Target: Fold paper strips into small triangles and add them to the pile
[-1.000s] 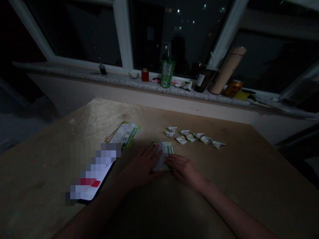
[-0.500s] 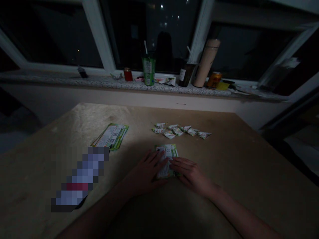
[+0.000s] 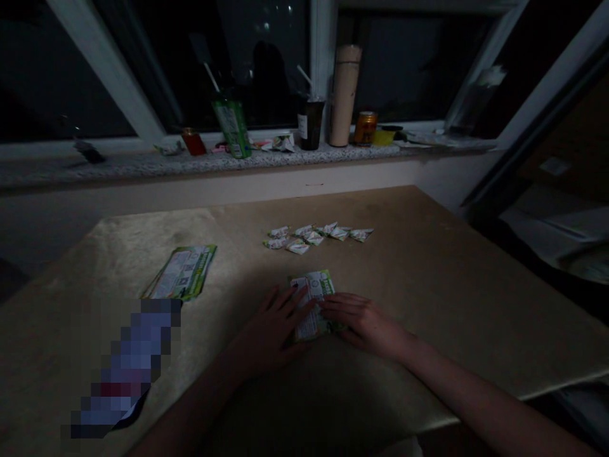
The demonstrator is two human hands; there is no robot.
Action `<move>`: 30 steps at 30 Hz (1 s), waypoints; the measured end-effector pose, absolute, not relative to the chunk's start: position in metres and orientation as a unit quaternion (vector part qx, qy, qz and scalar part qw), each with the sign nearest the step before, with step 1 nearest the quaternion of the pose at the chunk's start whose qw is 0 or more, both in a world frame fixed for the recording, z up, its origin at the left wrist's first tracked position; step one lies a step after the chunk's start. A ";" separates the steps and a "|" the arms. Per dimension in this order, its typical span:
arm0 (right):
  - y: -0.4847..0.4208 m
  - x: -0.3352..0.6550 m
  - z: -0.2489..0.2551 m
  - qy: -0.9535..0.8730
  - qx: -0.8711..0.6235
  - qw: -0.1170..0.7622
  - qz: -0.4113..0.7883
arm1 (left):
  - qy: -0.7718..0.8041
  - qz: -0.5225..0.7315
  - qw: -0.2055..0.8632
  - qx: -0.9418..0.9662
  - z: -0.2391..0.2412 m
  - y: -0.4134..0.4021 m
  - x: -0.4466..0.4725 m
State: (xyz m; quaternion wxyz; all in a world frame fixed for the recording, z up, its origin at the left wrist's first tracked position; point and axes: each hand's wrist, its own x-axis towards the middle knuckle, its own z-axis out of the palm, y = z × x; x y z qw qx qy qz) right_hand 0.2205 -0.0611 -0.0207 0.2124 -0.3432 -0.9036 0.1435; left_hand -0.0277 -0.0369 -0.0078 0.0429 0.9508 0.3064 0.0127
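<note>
While both of your hands lay flat on it, the leaflet (image 3: 316, 291) sat on the table (image 3: 438, 266) just in front of you. Its long axis ran away from you, leaning slightly right, with the green-banded short edge at the far end. Your left hand (image 3: 270, 327) pressed its left side with fingers spread, and your right hand (image 3: 364, 319) covered its near right corner, fingers extended; neither curled around anything. Beyond it lay a loose row of small folded pieces (image 3: 314, 233), and well to the left a stack of leaflets (image 3: 183, 273). The tabletop was tan and dimly lit. Behind it a speckled windowsill (image 3: 118, 166) under dark windows carried a green cup (image 3: 232, 127), a tall beige cylinder (image 3: 344, 95) and a can (image 3: 365, 127).
</note>
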 end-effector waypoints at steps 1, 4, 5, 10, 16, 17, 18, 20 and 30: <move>-0.062 0.221 -0.021 -0.902 -0.345 0.217 0.141 | 0.303 0.011 0.043 0.952 -0.008 -0.037 -0.027; -0.062 0.222 -0.021 -0.899 -0.350 0.227 0.132 | 0.300 0.008 0.042 0.953 -0.008 -0.037 -0.026; -0.062 0.222 -0.021 -0.899 -0.351 0.229 0.130 | 0.300 0.007 0.042 0.953 -0.008 -0.037 -0.027; -0.061 0.221 -0.016 -0.894 -0.368 0.215 0.135 | 0.295 -0.002 0.036 0.955 -0.005 -0.031 -0.028; -0.060 0.220 -0.016 -0.890 -0.380 0.209 0.138 | 0.292 -0.013 0.029 0.956 0.002 -0.021 -0.026; -0.060 0.220 -0.016 -0.890 -0.380 0.211 0.139 | 0.293 -0.009 0.027 0.956 0.001 -0.020 -0.026; -0.060 0.221 -0.016 -0.889 -0.380 0.215 0.140 | 0.292 -0.005 0.026 0.956 0.000 -0.019 -0.026; -0.060 0.221 -0.016 -0.883 -0.385 0.225 0.147 | 0.287 0.004 0.027 0.958 -0.004 -0.019 -0.027; -0.035 0.209 -0.008 -0.819 -0.441 0.298 0.213 | 0.306 0.035 0.059 0.949 -0.011 -0.027 -0.033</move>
